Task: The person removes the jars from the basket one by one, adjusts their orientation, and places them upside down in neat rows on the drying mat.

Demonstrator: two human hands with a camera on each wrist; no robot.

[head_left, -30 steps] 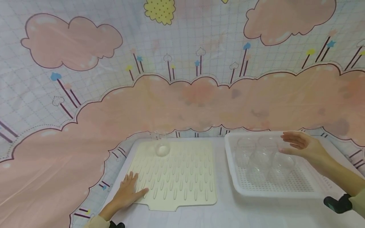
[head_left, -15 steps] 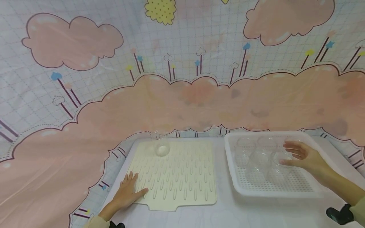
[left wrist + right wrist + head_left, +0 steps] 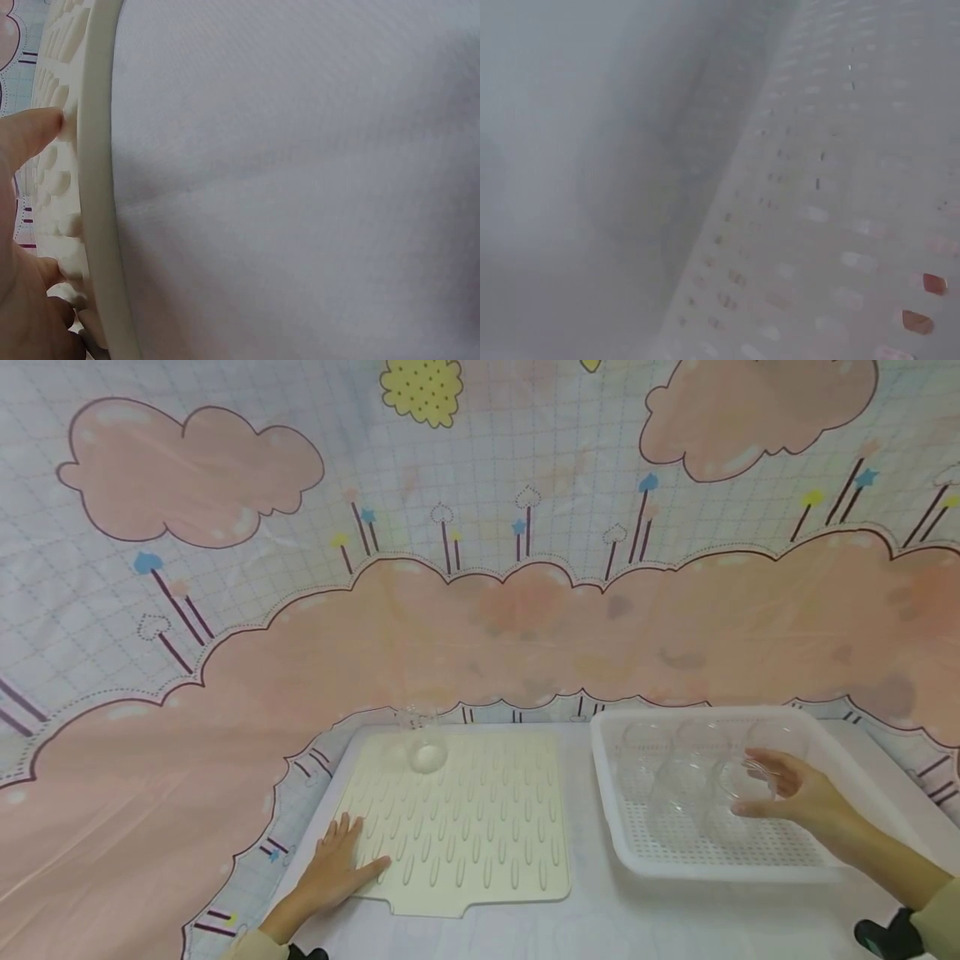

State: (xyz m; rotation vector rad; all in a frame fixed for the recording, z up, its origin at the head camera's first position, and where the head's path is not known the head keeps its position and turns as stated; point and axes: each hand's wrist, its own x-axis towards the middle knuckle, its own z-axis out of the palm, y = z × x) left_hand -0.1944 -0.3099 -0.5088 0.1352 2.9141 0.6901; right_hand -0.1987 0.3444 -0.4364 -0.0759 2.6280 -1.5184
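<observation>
My left hand (image 3: 333, 864) lies spread, its fingers straight, on the left edge of a cream draining mat (image 3: 465, 827) with raised oval ridges. The left wrist view shows fingers (image 3: 30, 135) touching those ridges near the mat's rim. At the mat's back left stands one clear glass (image 3: 427, 753). On the right, a white perforated basket (image 3: 720, 870) holds several clear glasses. My right hand (image 3: 806, 793) reaches in over its right side, thumb and fingers curled round the front right glass (image 3: 723, 827). The right wrist view shows only blurred basket wall (image 3: 810, 210).
Other glasses, such as a middle one (image 3: 678, 802) and a back left one (image 3: 643, 756), stand close beside the held glass. The basket sits on a white tabletop (image 3: 600, 918). A pink cloud-patterned cloth (image 3: 480, 635) hangs behind.
My right hand has come down and forward from above the basket's back right, and its fingers have closed in round the front right glass. My left hand has stayed put.
</observation>
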